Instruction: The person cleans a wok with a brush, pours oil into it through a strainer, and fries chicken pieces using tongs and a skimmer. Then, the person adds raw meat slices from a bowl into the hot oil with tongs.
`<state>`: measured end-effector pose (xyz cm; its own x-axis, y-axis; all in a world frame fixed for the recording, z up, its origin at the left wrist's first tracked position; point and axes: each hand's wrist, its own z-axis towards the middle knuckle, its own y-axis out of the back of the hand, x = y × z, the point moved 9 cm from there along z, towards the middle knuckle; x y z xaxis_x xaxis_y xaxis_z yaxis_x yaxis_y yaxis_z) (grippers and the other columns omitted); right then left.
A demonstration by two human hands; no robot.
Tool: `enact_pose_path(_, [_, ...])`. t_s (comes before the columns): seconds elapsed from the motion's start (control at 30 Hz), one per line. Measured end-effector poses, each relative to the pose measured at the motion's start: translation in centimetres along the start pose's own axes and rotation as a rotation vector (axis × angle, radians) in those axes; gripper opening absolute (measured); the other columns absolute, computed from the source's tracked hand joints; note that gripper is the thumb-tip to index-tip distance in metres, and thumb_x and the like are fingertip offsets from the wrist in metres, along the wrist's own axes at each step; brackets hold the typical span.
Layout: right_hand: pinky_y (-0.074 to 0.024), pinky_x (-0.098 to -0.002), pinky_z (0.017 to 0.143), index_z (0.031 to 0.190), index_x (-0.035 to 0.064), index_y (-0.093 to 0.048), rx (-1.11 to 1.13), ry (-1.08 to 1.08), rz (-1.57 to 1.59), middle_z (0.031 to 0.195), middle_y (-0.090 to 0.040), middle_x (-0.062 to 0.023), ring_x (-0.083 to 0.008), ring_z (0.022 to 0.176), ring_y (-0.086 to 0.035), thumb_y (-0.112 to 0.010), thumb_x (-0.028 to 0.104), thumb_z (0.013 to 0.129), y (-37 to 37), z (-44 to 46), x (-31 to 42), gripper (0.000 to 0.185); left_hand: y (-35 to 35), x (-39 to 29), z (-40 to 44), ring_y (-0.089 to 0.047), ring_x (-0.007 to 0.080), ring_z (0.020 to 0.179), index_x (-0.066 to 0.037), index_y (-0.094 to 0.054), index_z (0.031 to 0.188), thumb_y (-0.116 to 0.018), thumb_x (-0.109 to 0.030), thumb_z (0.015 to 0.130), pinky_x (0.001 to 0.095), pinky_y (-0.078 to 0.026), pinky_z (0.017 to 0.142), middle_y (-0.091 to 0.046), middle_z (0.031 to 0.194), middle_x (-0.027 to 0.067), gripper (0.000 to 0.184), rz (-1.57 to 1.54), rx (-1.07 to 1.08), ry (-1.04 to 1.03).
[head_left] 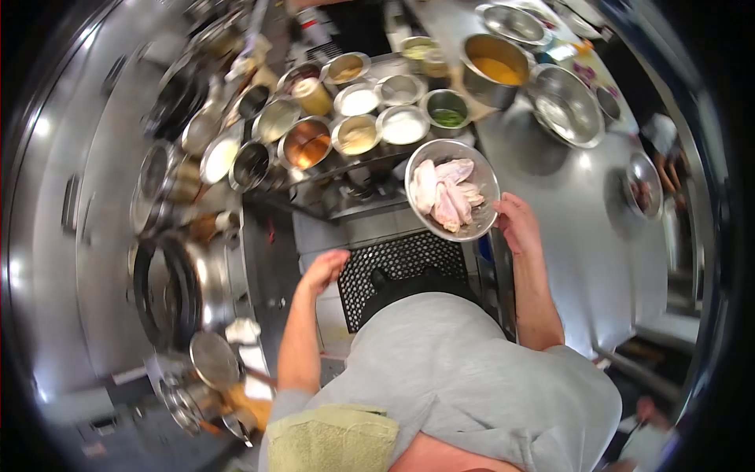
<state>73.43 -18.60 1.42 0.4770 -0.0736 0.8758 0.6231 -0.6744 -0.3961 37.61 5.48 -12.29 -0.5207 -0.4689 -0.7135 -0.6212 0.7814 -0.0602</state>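
Note:
My right hand (517, 224) grips the rim of a steel bowl (414, 161), tilted a little toward me. Several raw, pale pink chicken wings (450, 197) lie in it. The bowl is held in front of me, over the floor by the counter's edge. Lower and to the left, my left hand (325, 270) hangs above the floor, apart from the bowl. Its fingers are curled together, and nothing shows in them.
Ahead stand several steel containers of sauces and powders, among them a reddish liquid (307, 144). A deep pot of orange liquid (497, 71) and a wide steel bowl (565, 106) sit on the right counter (582, 259). A wok (165, 295) is at left, a perforated mat (401, 263) below.

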Motion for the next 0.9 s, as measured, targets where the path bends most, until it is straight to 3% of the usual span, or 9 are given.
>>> enact_pose_path(0.1, [-0.0416, -0.0189, 0.054, 0.074, 0.0083, -0.057, 0.289, -0.102, -0.077, 0.069, -0.057, 0.0037, -0.0034, 0.059, -0.051, -0.058, 0.010, 0.084, -7.7, 3.4, -2.0, 0.010, 1.5, -7.8, -3.3, -0.048, 0.0033, 0.058, -0.005, -0.062, 0.103, -0.060, -0.019, 0.090, 0.0165, -0.036, 0.045, -0.059, 0.084, -0.0025, 0.019, -0.179, 0.000, -0.172])
enact_pose_path(0.17, [-0.0399, -0.0191, 0.049, 0.078, 0.0073, -0.059, 0.482, -0.152, -0.109, 0.071, -0.060, 0.0021, -0.0039, 0.055, -0.051, -0.057, 0.009, 0.084, -13.0, 4.5, -3.4, 0.007, 3.9, -10.9, -5.2, -0.061, 0.0133, 0.085, -0.003, -0.061, 0.102, -0.058, -0.016, 0.090, 0.0281, -0.052, 0.069, -0.064, 0.097, 0.0047, 0.018, -0.307, 0.023, -0.240])
enact_pose_path(0.23, [-0.0403, -0.0189, 0.051, 0.071, 0.0092, -0.057, 0.563, -0.211, -0.224, 0.067, -0.057, 0.0045, -0.0027, 0.055, -0.050, -0.058, 0.009, 0.083, -19.0, 3.9, -3.7, 0.012, 6.1, -12.6, -6.6, -0.062, 0.0191, 0.090, -0.002, -0.061, 0.101, -0.057, -0.020, 0.091, 0.0373, -0.053, 0.077, -0.063, 0.101, 0.0080, 0.021, -0.377, 0.076, -0.284])
enact_pose_path(0.43, [-0.0445, -0.0193, 0.058, 0.071, 0.0089, -0.058, 0.960, -0.370, -0.467, 0.067, -0.058, 0.0047, -0.0034, 0.059, -0.052, -0.059, 0.012, 0.080, -33.3, 2.8, -10.0, 0.010, 12.6, -10.6, -13.3, -0.062, 0.0172, 0.091, -0.004, -0.060, 0.101, -0.058, -0.027, 0.092, 0.0374, -0.052, 0.077, -0.063, 0.102, 0.0063, 0.025, -0.336, 0.072, -0.269])
enact_pose_path(0.67, [-0.0354, -0.0183, 0.048, 0.064, 0.0104, -0.055, 1.305, -0.439, -0.689, 0.058, -0.048, 0.0078, -0.0016, 0.051, -0.043, -0.061, 0.015, 0.078, -48.3, -1.7, -18.8, 0.016, 20.7, -1.2, -23.7, -0.064, 0.0148, 0.076, -0.005, -0.060, 0.090, -0.065, -0.021, 0.086, 0.0349, -0.054, 0.068, -0.064, 0.085, 0.0033, 0.017, -0.292, -0.042, -0.351])
enact_pose_path(0.77, [-0.0344, -0.0178, 0.046, 0.064, 0.0113, -0.055, 1.447, -0.438, -0.783, 0.057, -0.045, 0.0082, -0.0019, 0.049, -0.040, -0.061, 0.015, 0.079, -54.2, -5.8, -21.4, 0.016, 20.7, 2.8, -29.8, -0.063, 0.0131, 0.071, -0.004, -0.060, 0.083, -0.062, -0.016, 0.085, 0.0359, -0.056, 0.067, -0.062, 0.080, 0.0019, 0.013, -0.347, -0.248, -0.416])
enact_pose_path(0.8, [-0.0348, -0.0179, 0.046, 0.065, 0.0115, -0.056, 1.519, -0.443, -0.810, 0.056, -0.045, 0.0083, -0.0020, 0.048, -0.040, -0.061, 0.015, 0.079, -56.2, -7.7, -22.3, 0.016, 20.6, 4.3, -31.8, -0.056, 0.0064, 0.068, -0.007, -0.060, 0.077, -0.064, -0.017, 0.083, 0.0286, -0.051, 0.060, -0.056, 0.073, -0.0039, 0.012, -0.394, -0.340, -0.402])
enact_pose_path(0.83, [-0.0351, -0.0180, 0.045, 0.065, 0.0116, -0.056, 1.593, -0.450, -0.837, 0.056, -0.044, 0.0084, -0.0021, 0.048, -0.040, -0.061, 0.015, 0.079, -58.0, -9.4, -23.4, 0.015, 20.8, 6.2, -33.9, -0.056, 0.0067, 0.067, -0.006, -0.060, 0.076, -0.062, -0.016, 0.082, 0.0267, -0.050, 0.059, -0.056, 0.072, -0.0031, 0.012, -0.399, -0.447, -0.414])
enact_pose_path(0.9, [-0.0386, -0.0188, 0.046, 0.074, 0.0106, -0.058, 1.688, -0.520, -0.811, 0.062, -0.049, 0.0068, -0.0025, 0.054, -0.045, -0.064, 0.025, 0.084, -60.9, -12.1, -27.0, 0.019, 20.5, 9.5, -38.2, -0.056, 0.0078, 0.063, -0.004, -0.057, 0.070, -0.059, -0.012, 0.081, 0.0285, -0.054, 0.057, -0.055, 0.067, -0.0013, 0.014, -0.452, -0.719, -0.456])
